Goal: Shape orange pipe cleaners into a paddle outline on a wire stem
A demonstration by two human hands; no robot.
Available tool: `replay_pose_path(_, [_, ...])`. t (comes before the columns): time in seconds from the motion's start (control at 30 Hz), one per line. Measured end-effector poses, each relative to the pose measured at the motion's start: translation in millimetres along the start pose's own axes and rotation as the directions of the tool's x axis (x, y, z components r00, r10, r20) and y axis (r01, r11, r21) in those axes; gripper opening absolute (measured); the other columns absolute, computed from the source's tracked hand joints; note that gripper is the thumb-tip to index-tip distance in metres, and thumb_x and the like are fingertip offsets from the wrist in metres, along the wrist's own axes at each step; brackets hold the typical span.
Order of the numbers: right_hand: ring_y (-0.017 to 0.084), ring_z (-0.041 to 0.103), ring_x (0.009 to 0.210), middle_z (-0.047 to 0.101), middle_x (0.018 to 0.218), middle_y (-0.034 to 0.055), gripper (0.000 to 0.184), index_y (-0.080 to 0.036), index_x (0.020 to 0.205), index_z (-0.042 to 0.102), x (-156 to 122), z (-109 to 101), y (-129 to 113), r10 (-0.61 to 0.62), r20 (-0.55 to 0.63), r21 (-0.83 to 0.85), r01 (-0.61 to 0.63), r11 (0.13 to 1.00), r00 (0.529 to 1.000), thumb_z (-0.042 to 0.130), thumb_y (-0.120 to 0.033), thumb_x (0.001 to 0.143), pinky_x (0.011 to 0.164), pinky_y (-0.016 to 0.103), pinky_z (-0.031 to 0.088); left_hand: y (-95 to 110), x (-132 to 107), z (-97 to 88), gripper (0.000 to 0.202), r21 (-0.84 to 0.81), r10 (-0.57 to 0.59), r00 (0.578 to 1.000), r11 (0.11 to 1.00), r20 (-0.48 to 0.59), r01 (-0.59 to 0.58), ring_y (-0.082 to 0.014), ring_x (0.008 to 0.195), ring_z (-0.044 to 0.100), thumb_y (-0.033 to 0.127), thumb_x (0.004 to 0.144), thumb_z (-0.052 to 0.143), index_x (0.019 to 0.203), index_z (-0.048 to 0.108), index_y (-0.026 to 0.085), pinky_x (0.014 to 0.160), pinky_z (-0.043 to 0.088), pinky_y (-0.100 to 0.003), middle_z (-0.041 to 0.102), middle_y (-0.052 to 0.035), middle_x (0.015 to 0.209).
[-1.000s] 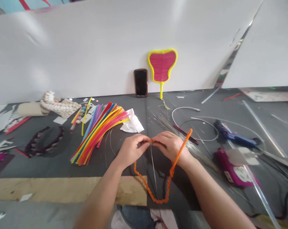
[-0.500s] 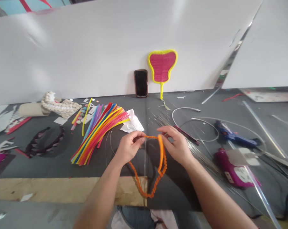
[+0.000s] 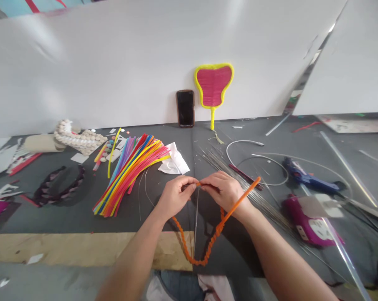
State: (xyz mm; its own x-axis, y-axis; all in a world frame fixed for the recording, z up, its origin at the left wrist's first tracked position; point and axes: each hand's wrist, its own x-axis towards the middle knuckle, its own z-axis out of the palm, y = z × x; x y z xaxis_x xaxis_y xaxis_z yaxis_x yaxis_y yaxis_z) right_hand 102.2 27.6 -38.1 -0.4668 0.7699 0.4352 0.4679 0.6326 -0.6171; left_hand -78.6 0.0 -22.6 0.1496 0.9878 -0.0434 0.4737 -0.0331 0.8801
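W/ L hand [image 3: 177, 194] & R hand [image 3: 224, 190] both pinching orange cord [image 3: 199, 262], we should prob. keep grips close & tension even.

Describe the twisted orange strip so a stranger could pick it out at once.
At the near side of the dark table, the left hand and right hand nearly meet. From them the twisted orange strip droops in a loop. Unlike the smooth multicoloured bundle to the left, it is crinkled along the loop, with one straight end in front of the right wrist.
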Motion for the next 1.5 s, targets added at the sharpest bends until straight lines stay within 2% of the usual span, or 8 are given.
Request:
replay_pose_path(0.17, [0.019,0.057,0.076,0.067,0.077,0.0043,0.013,-0.022,0.085,0.067,-0.5,2.2,-0.5,0.009,0.012,-0.007,-0.009,1.0,1.0,0.054,-0.019,0.086,0.07,0.031,0.046,-0.1,0.6,-0.7,0.021,0.091,0.034,0.999,0.995,0.0,-0.034,-0.0166,0.075,0.06,0.032,0.081,0.053,0.089,0.069,0.021,0.067,0.045,-0.025,0.067,-0.003,0.085])
replay_pose_path(0.5, [0.02,0.055,0.075,0.064,0.076,0.0058,0.015,-0.02,0.084,0.064,0.0,5.4,0.0,-0.055,0.039,-0.066,0.057,0.996,0.998,0.05,-0.019,0.088,0.069,0.032,0.045,-1.9,0.7,0.2,0.018,0.113,0.04,0.999,0.993,0.014,-0.042,-0.0156,0.075,0.06,0.03,0.082,0.053,0.084,0.068,0.02,0.068,0.043,-0.025,0.068,-0.0012,0.083])
replay_pose_path(0.67, [0.019,0.055,0.076,0.064,0.077,0.005,0.014,-0.02,0.083,0.063,2.0,0.5,0.0,-0.004,0.001,0.0,0.004,1.0,1.0,0.05,-0.018,0.088,0.071,0.032,0.045,0.6,1.8,-2.3,0.02,-0.152,-0.084,0.996,0.984,0.035,0.088,-0.0172,0.077,0.061,0.034,0.076,0.063,0.088,0.067,0.018,0.072,0.046,-0.027,0.069,-0.0033,0.083])
replay_pose_path(0.73, [0.018,0.056,0.077,0.064,0.078,0.0041,0.012,-0.02,0.083,0.062,2.7,-4.2,0.3,0.064,-0.052,0.065,-0.061,0.996,0.997,0.051,-0.018,0.087,0.072,0.031,0.045,1.2,2.3,-7.6,0.036,-0.451,-0.142,0.982,0.874,0.121,0.182,-0.0202,0.085,0.063,0.038,0.073,0.067,0.102,0.063,0.018,0.077,0.049,-0.032,0.069,-0.0063,0.093])
replay_pose_path(0.8, [0.017,0.057,0.075,0.064,0.078,0.0031,0.01,-0.02,0.083,0.061,2.9,-8.5,0.4,0.176,-0.091,0.148,-0.161,0.976,0.98,0.051,-0.019,0.086,0.069,0.029,0.045,0.2,3.3,-13.3,0.048,-0.7,-0.139,0.965,0.666,0.223,0.258,-0.0244,0.095,0.062,0.047,0.074,0.063,0.112,0.058,0.018,0.081,0.05,-0.04,0.067,-0.0115,0.104])
replay_pose_path(0.9, [0.015,0.057,0.069,0.064,0.078,0.0016,0.01,-0.02,0.084,0.062,2.5,-10.2,-0.5,0.321,-0.065,0.262,-0.294,0.919,0.945,0.052,-0.023,0.085,0.063,0.026,0.044,-3.8,5.6,-15.0,0.043,-0.807,-0.16,0.943,0.488,0.292,0.332,-0.0246,0.093,0.064,0.047,0.079,0.058,0.105,0.063,0.014,0.079,0.051,-0.04,0.068,-0.0145,0.102])
replay_pose_path(1.03, [0.015,0.059,0.073,0.065,0.079,0.0014,0.01,-0.02,0.083,0.063,1.2,-4.9,-3.3,0.305,-0.004,0.278,-0.292,0.915,0.952,0.053,-0.023,0.084,0.067,0.026,0.045,-7.5,6.0,-1.5,0.028,-0.731,-0.227,0.91,0.543,0.346,0.414,-0.0169,0.071,0.065,0.029,0.07,0.073,0.092,0.068,0.012,0.073,0.053,-0.034,0.07,-0.0095,0.083])
replay_pose_path(1.5, [0.016,0.058,0.075,0.064,0.075,0.0023,0.009,-0.02,0.08,0.062,1.9,2.5,-11.2,0.094,-0.066,0.151,-0.083,0.985,0.993,0.055,-0.018,0.085,0.071,0.028,0.045,-4.3,5.2,11.1,0.017,-0.728,-0.256,0.932,0.582,0.258,0.361,-0.0122,0.059,0.061,0.024,0.066,0.074,0.071,0.065,0.012,0.064,0.053,-0.028,0.064,-0.0026,0.062])
